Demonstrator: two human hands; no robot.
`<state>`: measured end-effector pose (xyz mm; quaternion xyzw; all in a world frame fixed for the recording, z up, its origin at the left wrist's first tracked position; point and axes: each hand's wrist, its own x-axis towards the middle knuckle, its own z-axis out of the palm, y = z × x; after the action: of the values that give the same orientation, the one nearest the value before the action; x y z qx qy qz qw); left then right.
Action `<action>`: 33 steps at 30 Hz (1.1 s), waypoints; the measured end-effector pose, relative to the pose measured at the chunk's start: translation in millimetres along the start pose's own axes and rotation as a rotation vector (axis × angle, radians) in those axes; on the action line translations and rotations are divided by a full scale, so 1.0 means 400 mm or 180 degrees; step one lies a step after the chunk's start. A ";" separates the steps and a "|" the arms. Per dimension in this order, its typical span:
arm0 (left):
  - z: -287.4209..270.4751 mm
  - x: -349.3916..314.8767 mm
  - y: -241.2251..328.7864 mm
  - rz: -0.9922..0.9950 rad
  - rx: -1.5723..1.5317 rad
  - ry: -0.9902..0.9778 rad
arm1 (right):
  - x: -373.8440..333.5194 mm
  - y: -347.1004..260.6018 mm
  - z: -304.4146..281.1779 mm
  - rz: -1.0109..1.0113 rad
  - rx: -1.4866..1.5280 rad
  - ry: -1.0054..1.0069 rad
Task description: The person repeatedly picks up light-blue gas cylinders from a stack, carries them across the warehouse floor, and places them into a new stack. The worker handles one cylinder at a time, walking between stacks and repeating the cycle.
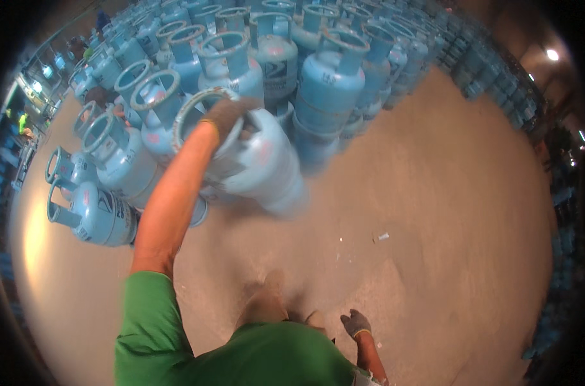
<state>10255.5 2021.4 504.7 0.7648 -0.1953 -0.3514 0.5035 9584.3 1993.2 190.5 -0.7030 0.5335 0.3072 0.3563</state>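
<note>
A light blue gas cylinder [266, 157] leans over in front of me, its collar toward the upper left and its base toward the lower right, blurred at the base. My left hand [227, 117], in a dark work glove, is closed around the collar ring; the fingertips are partly hidden. Hanging low beside my body, my gloved right hand [355, 323] has its fingers apart and holds nothing. Just behind the held cylinder stands another blue gas cylinder [331, 83], stacked on one below. At the left, a tilted gas cylinder [102, 212] rests near the floor.
Rows of blue cylinders [273, 58], some stacked, fill the far side. More stacks [492, 71] line the far right. Brown floor [427, 212] with small white scraps [383, 236] stretches to my right. A person in bright yellow-green [25, 123] is at the far left.
</note>
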 end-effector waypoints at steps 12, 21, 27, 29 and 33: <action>0.156 0.290 0.180 0.1408 0.3243 0.0474 | 0.004 -0.110 0.094 -0.0204 0.1477 0.0319; 0.261 0.365 0.147 0.2408 0.4073 0.2176 | -0.098 0.259 0.383 0.2123 0.3871 0.0544; 0.328 0.222 -0.019 0.2301 0.3767 0.2509 | -0.201 0.470 0.602 0.0873 0.1302 -0.0199; 0.381 0.121 -0.218 0.2315 0.3494 0.1486 | -0.218 0.493 0.647 0.0517 0.0180 -0.0386; 0.588 -0.147 -0.723 0.0183 0.3318 -0.1751 | -0.242 0.524 0.636 0.0543 0.1321 -0.0099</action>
<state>10027.0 2031.3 204.4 0.7865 -0.4863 -0.3807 0.0014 9344.6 2218.4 90.8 -0.5621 0.6372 0.2306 0.4742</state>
